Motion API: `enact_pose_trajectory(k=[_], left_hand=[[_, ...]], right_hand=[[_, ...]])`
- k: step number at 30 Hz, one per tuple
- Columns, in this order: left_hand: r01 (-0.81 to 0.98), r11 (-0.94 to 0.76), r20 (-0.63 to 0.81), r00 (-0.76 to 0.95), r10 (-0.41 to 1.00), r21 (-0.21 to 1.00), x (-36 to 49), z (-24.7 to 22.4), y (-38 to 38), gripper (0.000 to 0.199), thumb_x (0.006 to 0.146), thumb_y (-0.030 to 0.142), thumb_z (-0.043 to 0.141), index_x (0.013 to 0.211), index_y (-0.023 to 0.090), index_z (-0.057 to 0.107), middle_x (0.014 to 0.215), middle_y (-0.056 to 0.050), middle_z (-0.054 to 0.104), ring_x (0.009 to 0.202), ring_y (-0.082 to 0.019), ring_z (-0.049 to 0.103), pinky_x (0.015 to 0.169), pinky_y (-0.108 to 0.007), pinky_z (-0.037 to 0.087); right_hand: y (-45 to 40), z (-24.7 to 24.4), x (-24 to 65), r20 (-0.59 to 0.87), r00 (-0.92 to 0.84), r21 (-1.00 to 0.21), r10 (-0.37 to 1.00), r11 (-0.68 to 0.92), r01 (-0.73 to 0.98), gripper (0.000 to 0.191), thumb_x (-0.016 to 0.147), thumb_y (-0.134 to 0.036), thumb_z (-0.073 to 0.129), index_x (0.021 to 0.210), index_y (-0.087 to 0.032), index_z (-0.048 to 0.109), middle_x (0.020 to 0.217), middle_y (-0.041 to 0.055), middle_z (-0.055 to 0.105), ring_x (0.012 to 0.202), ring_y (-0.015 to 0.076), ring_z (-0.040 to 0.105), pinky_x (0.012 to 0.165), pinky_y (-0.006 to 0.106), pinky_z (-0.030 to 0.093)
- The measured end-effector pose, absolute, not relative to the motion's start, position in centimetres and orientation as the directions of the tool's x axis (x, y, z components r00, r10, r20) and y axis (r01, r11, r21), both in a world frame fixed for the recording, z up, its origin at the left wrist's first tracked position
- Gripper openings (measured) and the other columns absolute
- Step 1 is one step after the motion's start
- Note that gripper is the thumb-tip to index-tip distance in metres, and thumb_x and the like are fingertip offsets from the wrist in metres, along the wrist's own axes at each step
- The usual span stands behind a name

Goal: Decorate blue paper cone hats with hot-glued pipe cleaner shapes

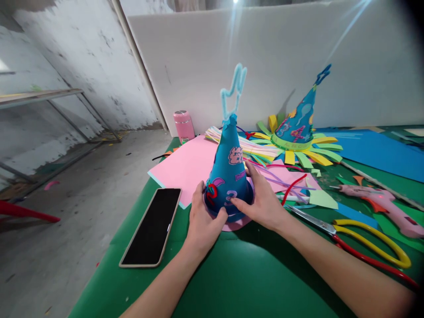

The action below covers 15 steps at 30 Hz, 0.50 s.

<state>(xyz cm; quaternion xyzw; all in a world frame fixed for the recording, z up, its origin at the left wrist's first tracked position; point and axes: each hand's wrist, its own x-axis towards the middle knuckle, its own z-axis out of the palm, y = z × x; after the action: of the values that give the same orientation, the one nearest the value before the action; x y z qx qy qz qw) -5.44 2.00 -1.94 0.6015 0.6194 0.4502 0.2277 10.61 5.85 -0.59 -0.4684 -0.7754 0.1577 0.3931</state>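
Holding the blue cone hat (225, 170) upright over the green tabletop (238, 274), the left hand (202, 221) and right hand (265, 198) show grips clamped on opposite sides of its lower part. A phone (150, 227) lies to the hat's left; scissors (331, 229) and a pink glue gun (382, 202) lie to its right, with a second hat (295, 123) farther back.

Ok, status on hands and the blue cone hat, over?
Left hand, right hand around blue cone hat, low down. Hat upright, fuzzy light-blue topper on. Scissors close beside right forearm.
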Motion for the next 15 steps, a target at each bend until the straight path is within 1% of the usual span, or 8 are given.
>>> enact_pose_trajectory(k=[4,8,12,15], left_hand=[[0.532,-0.121,0.255,-0.187,0.949,0.838,-5.62,-2.02,2.03,0.069,0.066,0.021,0.055,0.127,0.008,0.026,0.126,-0.018,0.040,0.118,-0.026,0.037,0.098,-0.041,0.031],[0.514,-0.118,0.252,-0.198,0.947,0.850,-5.75,-2.01,2.06,0.066,0.066,0.020,0.053,0.126,0.008,0.027,0.125,-0.017,0.041,0.118,-0.026,0.037,0.098,-0.041,0.030],[0.518,-0.125,0.262,-0.200,0.944,0.846,-5.71,-1.72,1.94,0.066,0.066,0.023,0.057,0.125,0.011,0.030,0.125,-0.017,0.041,0.117,-0.026,0.038,0.097,-0.043,0.031],[0.509,-0.125,0.266,-0.214,0.940,0.852,-5.57,-1.65,1.90,0.071,0.064,0.029,0.061,0.126,0.014,0.029,0.126,-0.016,0.040,0.116,-0.027,0.039,0.096,-0.044,0.032]], right_hand=[[5.82,-0.66,10.70,0.468,-0.272,-0.614,0.841,0.531,0.585,0.087,0.066,-0.038,0.061,0.135,-0.019,0.011,0.129,0.0127,0.037,0.111,0.0305,0.040,0.089,0.048,0.034],[5.72,-0.71,10.87,0.488,-0.289,-0.623,0.824,0.561,0.545,0.083,0.069,-0.038,0.058,0.135,-0.020,0.011,0.129,0.0116,0.037,0.111,0.0297,0.040,0.090,0.049,0.033],[5.68,-0.53,11.17,0.475,-0.291,-0.661,0.831,0.555,0.506,0.073,0.076,-0.036,0.052,0.135,-0.023,0.011,0.126,0.0103,0.041,0.110,0.0281,0.041,0.089,0.048,0.034],[5.72,-0.33,11.30,0.458,-0.284,-0.690,0.842,0.539,0.483,0.065,0.080,-0.034,0.046,0.135,-0.024,0.012,0.123,0.0096,0.044,0.108,0.0264,0.043,0.087,0.046,0.036]])
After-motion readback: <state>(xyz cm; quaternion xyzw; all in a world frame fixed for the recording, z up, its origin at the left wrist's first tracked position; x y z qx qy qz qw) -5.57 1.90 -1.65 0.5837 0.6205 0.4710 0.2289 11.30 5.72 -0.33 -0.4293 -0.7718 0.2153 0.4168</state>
